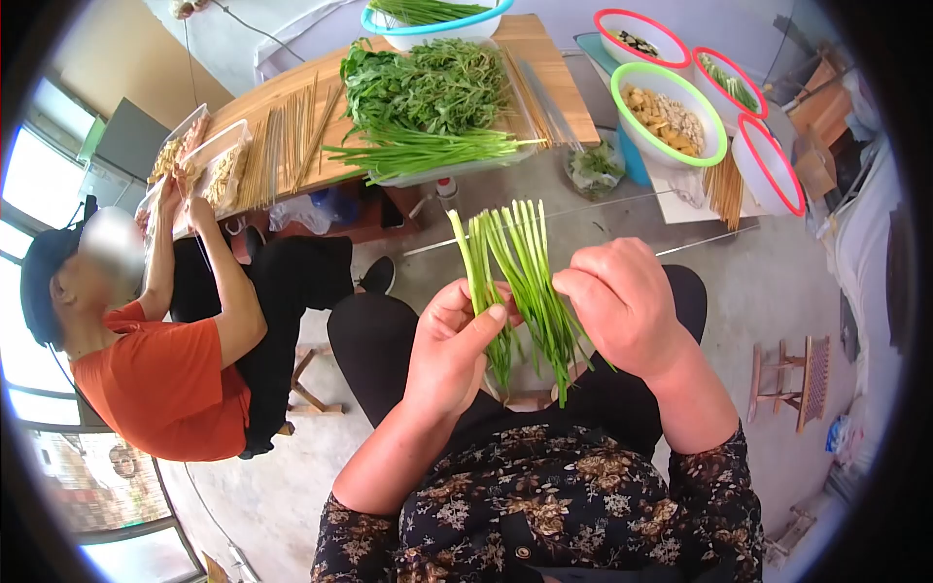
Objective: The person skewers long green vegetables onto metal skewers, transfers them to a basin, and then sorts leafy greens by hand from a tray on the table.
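My left hand (452,340) is closed around a bunch of green garlic chives (530,282), pale cut ends up and dark leaf tips hanging down over my lap. Some stalks spread to the right, away from the thumb. My right hand (622,301) is closed in a pinch close against the right side of the bunch. Out of its far side runs a thin pale rod that looks like a metal skewer (708,241); its other end is hidden by my fingers and the stalks.
A wooden table (544,39) carries a tray of leafy greens (428,87), more chives (437,155) and skewers (309,121). Rimmed bowls of food, including a green-rimmed bowl (721,126), stand right. A person (165,379) sits left, working at trays. A stool (792,382) stands right.
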A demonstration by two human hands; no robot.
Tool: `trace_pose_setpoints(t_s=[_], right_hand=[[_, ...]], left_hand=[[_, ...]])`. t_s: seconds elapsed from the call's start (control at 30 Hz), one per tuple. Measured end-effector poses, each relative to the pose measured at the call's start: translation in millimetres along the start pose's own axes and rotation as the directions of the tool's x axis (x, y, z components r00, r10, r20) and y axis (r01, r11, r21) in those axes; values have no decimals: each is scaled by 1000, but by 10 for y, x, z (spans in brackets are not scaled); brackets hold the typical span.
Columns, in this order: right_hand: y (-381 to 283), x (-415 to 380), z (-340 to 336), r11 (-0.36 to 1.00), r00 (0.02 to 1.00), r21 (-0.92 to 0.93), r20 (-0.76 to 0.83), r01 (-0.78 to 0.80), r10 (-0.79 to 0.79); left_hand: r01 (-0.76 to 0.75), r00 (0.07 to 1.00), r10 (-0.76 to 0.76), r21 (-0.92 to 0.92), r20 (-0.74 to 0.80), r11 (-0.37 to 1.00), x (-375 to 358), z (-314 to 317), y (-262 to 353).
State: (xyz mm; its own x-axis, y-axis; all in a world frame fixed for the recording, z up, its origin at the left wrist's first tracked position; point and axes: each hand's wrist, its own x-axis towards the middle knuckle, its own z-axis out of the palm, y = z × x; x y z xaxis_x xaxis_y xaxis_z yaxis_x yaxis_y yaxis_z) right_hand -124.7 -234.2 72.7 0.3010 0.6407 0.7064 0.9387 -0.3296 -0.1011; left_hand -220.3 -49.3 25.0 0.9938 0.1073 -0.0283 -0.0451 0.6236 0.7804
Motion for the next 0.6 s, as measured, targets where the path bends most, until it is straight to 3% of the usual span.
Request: trace_pose_setpoints(t_s=[0.6], right_hand=[[-165,36,-66,998,998,-43,-22,55,-56]], left_hand=[[13,998,-12,7,-58,1000,-130,98,79]])
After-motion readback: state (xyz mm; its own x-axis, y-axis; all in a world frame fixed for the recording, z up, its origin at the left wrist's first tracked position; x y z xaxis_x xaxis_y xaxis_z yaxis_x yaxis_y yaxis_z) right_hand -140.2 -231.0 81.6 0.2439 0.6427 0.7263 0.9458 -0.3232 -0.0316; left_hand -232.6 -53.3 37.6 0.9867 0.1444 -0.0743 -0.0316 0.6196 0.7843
